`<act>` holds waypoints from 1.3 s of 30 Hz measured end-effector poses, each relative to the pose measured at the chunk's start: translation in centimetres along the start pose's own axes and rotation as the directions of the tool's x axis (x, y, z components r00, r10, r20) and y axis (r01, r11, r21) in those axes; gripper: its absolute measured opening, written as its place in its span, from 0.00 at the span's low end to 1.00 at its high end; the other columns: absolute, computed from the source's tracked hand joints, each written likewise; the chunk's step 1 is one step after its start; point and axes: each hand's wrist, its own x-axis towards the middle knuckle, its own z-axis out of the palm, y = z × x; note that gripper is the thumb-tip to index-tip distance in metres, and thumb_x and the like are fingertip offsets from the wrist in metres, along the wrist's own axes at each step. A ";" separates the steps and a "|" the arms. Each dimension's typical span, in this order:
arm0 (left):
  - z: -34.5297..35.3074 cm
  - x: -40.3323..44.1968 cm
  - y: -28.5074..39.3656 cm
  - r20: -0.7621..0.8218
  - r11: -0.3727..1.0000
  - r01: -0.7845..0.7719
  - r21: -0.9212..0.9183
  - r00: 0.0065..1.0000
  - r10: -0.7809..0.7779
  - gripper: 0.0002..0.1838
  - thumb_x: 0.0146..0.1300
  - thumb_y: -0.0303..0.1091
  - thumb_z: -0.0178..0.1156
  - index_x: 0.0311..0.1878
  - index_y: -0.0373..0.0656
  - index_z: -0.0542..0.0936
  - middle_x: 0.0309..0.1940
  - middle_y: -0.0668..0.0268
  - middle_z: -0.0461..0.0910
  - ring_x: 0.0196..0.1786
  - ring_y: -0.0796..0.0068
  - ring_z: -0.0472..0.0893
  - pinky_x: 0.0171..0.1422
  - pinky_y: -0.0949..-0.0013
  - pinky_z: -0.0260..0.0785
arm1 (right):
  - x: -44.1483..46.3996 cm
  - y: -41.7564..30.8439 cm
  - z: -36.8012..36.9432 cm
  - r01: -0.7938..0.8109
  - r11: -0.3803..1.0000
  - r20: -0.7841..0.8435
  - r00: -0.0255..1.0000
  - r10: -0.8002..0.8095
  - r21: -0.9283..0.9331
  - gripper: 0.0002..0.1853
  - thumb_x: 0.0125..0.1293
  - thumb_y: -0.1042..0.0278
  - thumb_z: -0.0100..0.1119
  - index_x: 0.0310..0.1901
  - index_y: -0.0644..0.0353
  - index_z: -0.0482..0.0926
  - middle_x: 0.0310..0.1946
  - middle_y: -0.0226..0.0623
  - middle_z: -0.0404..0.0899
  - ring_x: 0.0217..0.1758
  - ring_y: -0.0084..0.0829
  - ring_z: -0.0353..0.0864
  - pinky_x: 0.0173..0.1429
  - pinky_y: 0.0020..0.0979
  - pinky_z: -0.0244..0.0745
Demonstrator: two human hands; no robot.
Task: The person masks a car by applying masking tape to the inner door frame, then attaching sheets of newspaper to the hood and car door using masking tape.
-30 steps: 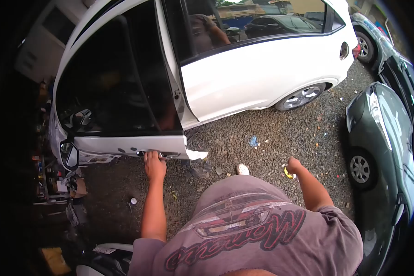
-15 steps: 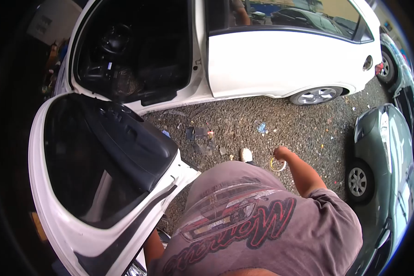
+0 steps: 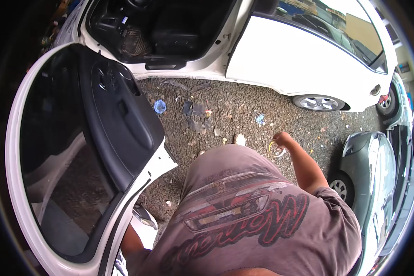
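My right hand (image 3: 282,138) is closed on a thin yellow-and-white ring that looks like a roll of tape (image 3: 277,156). It hangs from my fingers over the gravel, out to the right of my body. My left forearm (image 3: 132,240) goes down behind the open front door (image 3: 124,133) of a white car, so the door hides my left hand. The door's black inner panel and dark window face me. Past it, the door opening shows the dark cabin and a seat (image 3: 177,34).
The white car's closed rear door (image 3: 290,55) and rear wheel (image 3: 319,102) lie ahead. A grey-green car (image 3: 372,161) stands close on my right. Litter lies on the gravel (image 3: 244,110), including a blue cup-like piece (image 3: 159,106) and a crumpled blue scrap (image 3: 260,119).
My view has turned and tipped downward, so the white car sits higher and the open door fills more of the left. My right hand still holds the roll of tape.
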 end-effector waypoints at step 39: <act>3.6 -3.0 -9.8 0.151 0.984 0.134 0.116 0.977 -0.151 0.16 0.67 0.44 0.67 0.46 0.39 0.89 0.51 0.47 0.87 0.56 0.50 0.86 0.67 0.49 0.75 | -5.4 -2.6 -0.2 -0.236 0.936 -0.003 0.969 0.246 0.260 0.20 0.62 0.73 0.62 0.54 0.45 0.91 0.44 0.45 0.91 0.45 0.44 0.91 0.50 0.42 0.85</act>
